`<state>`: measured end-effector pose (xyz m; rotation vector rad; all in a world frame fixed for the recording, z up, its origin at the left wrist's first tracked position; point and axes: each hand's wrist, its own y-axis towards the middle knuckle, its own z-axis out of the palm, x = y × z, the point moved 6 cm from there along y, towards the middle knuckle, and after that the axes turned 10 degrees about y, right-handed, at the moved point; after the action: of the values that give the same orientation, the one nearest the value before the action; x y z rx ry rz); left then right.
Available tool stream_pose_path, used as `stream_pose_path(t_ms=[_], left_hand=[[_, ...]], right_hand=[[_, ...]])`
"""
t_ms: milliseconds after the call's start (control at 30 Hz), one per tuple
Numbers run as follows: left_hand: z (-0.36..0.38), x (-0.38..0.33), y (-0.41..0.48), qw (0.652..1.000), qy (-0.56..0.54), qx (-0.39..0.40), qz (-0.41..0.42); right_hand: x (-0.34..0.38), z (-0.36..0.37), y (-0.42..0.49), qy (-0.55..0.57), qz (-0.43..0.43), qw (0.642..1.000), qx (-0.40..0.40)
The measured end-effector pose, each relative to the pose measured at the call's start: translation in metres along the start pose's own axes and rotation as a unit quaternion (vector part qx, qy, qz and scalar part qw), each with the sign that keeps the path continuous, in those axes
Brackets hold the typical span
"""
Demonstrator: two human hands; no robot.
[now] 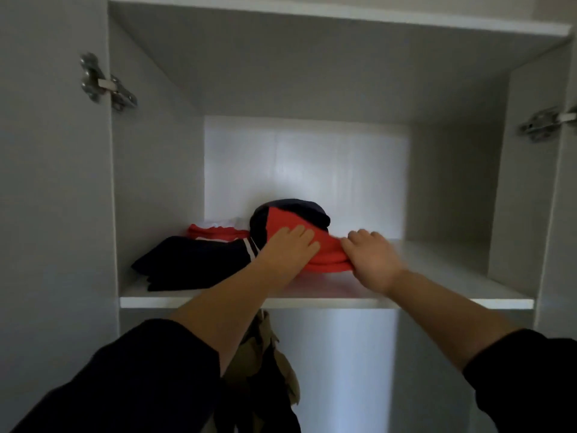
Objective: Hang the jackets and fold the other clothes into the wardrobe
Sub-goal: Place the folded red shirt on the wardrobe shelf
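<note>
Inside the open wardrobe (150,151), a folded red and navy garment (282,218) lies near the middle of the upper shelf (437,289). The left grip (290,248) presses on it, released, with fingers straight and flat on the red cloth. The right grip (371,257) is clenched on the garment's right edge, fingers curled over the folds. Just left of it, touching, lies a folded dark navy piece (190,264), with a red and white item (215,234) behind. Below the shelf hangs a khaki jacket (265,354).
</note>
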<state>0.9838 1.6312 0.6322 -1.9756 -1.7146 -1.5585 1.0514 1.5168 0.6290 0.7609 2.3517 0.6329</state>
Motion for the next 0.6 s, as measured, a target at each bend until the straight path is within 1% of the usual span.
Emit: stream_pose_path(t_ms=[33,67,133,167,233,267,300,367,400,433,467,500,567,600], left_hand=[[0.025,-0.013,-0.002,0.996,-0.047,0.065,0.025],[0.042,-0.019,-0.003,0.987,-0.105,0.114,0.027],[0.065,-0.015,-0.001,0.969,-0.199,0.15,-0.001],[0.073,-0.012,0.002,0.961,-0.224,0.165,-0.01],[0.087,-0.007,0.011,0.948,-0.233,0.215,-0.011],[0.095,-0.006,0.017,0.936,-0.241,0.257,-0.012],[0.102,-0.005,0.021,0.915,-0.258,0.31,-0.016],[0.116,-0.003,0.029,0.853,-0.325,0.406,-0.041],[0.122,0.001,0.032,0.82,-0.374,0.427,-0.074],[0.127,0.008,0.037,0.794,-0.418,0.426,-0.119],[0.133,0.012,0.041,0.782,-0.44,0.413,-0.156],[0.138,0.015,0.046,0.791,-0.433,0.397,-0.167],[0.149,0.011,0.059,0.843,-0.36,0.367,-0.159],[0.156,0.008,0.064,0.859,-0.334,0.353,-0.164]], right_hand=[[-0.002,0.029,-0.002,0.036,0.017,0.996,0.084],[-0.007,0.049,-0.005,0.077,0.037,0.986,0.144],[-0.016,0.066,0.0,0.136,0.048,0.975,0.168],[-0.019,0.071,0.005,0.155,0.044,0.971,0.175],[-0.023,0.085,0.019,0.166,0.032,0.965,0.202],[-0.023,0.092,0.025,0.157,0.028,0.962,0.221],[-0.024,0.098,0.03,0.147,0.03,0.96,0.235],[-0.026,0.111,0.04,0.13,0.036,0.962,0.238],[-0.027,0.115,0.043,0.117,0.036,0.965,0.231],[-0.03,0.118,0.047,0.103,0.037,0.968,0.224],[-0.031,0.121,0.05,0.09,0.04,0.971,0.218],[-0.032,0.122,0.053,0.075,0.039,0.973,0.214],[-0.029,0.123,0.057,0.051,0.022,0.975,0.214],[-0.026,0.122,0.059,0.04,0.007,0.976,0.215]])
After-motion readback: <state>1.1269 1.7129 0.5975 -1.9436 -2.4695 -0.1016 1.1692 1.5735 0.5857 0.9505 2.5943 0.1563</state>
